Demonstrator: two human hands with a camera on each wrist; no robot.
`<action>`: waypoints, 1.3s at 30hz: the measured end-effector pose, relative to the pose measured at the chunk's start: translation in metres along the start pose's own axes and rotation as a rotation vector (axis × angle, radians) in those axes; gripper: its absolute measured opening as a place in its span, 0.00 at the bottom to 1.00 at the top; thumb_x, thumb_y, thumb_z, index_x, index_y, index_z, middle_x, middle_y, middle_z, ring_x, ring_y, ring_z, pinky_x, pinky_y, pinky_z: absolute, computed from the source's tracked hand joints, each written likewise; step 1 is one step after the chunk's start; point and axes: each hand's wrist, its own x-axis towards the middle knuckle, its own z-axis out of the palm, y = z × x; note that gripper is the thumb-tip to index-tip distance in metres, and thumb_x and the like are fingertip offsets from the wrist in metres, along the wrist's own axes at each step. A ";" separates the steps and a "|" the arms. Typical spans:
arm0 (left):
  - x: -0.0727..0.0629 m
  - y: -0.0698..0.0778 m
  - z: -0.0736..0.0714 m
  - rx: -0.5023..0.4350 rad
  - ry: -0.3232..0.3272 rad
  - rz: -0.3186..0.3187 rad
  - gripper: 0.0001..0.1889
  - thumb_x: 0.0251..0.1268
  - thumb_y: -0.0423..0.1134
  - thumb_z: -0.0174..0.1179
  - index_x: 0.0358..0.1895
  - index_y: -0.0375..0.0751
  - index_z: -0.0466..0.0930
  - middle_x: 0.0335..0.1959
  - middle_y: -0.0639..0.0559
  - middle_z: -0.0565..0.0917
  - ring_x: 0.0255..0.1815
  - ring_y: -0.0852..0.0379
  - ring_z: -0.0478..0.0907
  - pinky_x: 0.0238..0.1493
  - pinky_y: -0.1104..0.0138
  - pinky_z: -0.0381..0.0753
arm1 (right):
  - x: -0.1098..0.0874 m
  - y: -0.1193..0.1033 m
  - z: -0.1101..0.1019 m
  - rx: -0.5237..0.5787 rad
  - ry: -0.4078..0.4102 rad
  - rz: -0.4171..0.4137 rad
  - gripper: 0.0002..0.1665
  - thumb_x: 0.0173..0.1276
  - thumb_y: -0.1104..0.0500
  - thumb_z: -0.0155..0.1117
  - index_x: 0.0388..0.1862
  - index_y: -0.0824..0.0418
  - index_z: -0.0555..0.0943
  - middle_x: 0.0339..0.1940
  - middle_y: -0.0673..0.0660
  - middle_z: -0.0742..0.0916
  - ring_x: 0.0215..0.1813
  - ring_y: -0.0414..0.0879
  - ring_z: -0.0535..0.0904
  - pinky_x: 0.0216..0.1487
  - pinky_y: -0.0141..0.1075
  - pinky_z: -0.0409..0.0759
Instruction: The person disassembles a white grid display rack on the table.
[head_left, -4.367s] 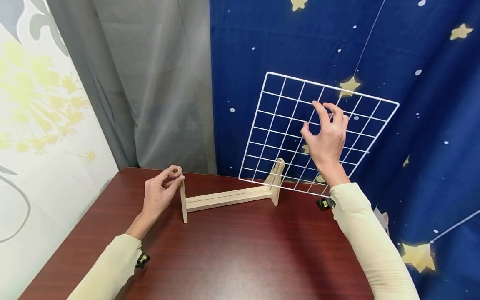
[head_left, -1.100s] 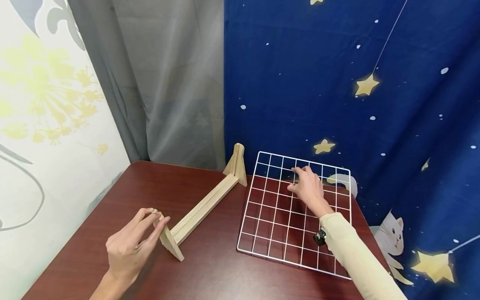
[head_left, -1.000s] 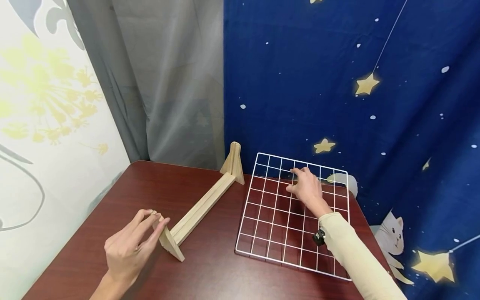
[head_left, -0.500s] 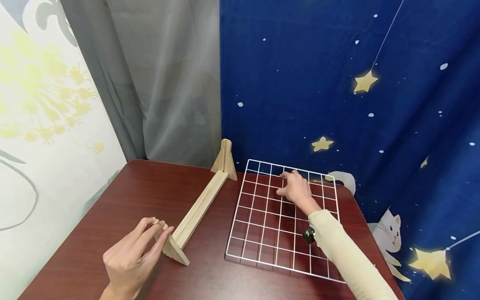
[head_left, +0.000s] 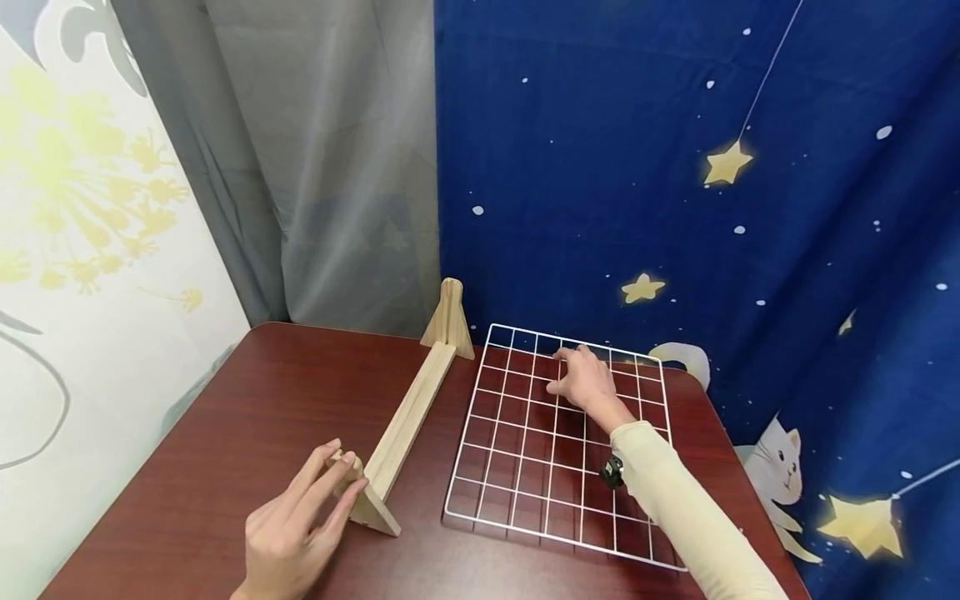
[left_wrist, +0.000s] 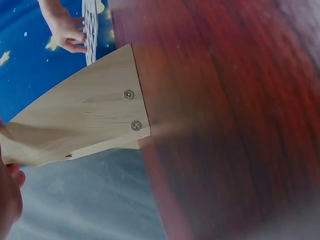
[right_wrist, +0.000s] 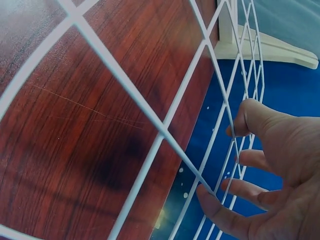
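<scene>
A wooden stand has a grooved crossbar [head_left: 415, 412] between two upright end pieces. My left hand [head_left: 294, 527] grips the top of the near end piece [head_left: 375, 510]. Two screw heads show on that end piece [left_wrist: 95, 102] in the left wrist view. The far end piece [head_left: 448, 321] stands by the table's back edge. To the right of the stand is a white wire grid panel [head_left: 555, 433], tilted low over the table. My right hand [head_left: 587, 383] holds its wires in the upper part, fingers curled through the openings in the right wrist view.
The dark red-brown table [head_left: 247, 400] bears the stand. Behind it hang a blue curtain with stars [head_left: 570, 208] and a grey curtain [head_left: 352, 183]. A pale patterned wall or cloth [head_left: 97, 250] is on the left.
The grid panel, earlier raised nearly upright, has come down low over the table and lately shifted slightly left. The stand has turned from crosswise to pointing away; its near end moved right.
</scene>
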 end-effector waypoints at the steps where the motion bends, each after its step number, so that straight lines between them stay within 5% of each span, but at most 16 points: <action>1: 0.000 0.001 0.001 -0.011 -0.008 0.004 0.15 0.71 0.45 0.71 0.36 0.33 0.92 0.40 0.39 0.93 0.21 0.53 0.85 0.11 0.69 0.69 | -0.001 0.000 0.000 0.003 -0.001 0.002 0.37 0.55 0.47 0.83 0.64 0.54 0.85 0.55 0.64 0.84 0.51 0.63 0.84 0.50 0.57 0.85; 14: 0.003 0.013 0.020 -0.169 -0.057 0.015 0.14 0.69 0.41 0.73 0.39 0.29 0.92 0.39 0.39 0.92 0.33 0.51 0.89 0.46 0.77 0.87 | -0.002 -0.001 0.005 -0.008 -0.027 0.024 0.37 0.54 0.47 0.84 0.64 0.52 0.84 0.59 0.63 0.84 0.54 0.65 0.85 0.53 0.57 0.85; 26: 0.002 0.021 0.026 -0.142 -0.056 0.004 0.14 0.68 0.44 0.74 0.37 0.33 0.93 0.37 0.43 0.92 0.30 0.55 0.89 0.31 0.75 0.84 | 0.004 0.002 0.020 -0.038 -0.082 0.013 0.37 0.54 0.47 0.85 0.64 0.52 0.84 0.54 0.62 0.85 0.38 0.56 0.80 0.41 0.51 0.83; 39: -0.001 0.018 0.030 -0.123 -0.060 -0.040 0.14 0.68 0.44 0.74 0.38 0.33 0.92 0.36 0.43 0.92 0.34 0.53 0.88 0.39 0.79 0.85 | 0.020 -0.001 0.034 -0.027 -0.088 -0.025 0.37 0.54 0.49 0.84 0.65 0.47 0.85 0.55 0.59 0.85 0.44 0.57 0.82 0.46 0.53 0.85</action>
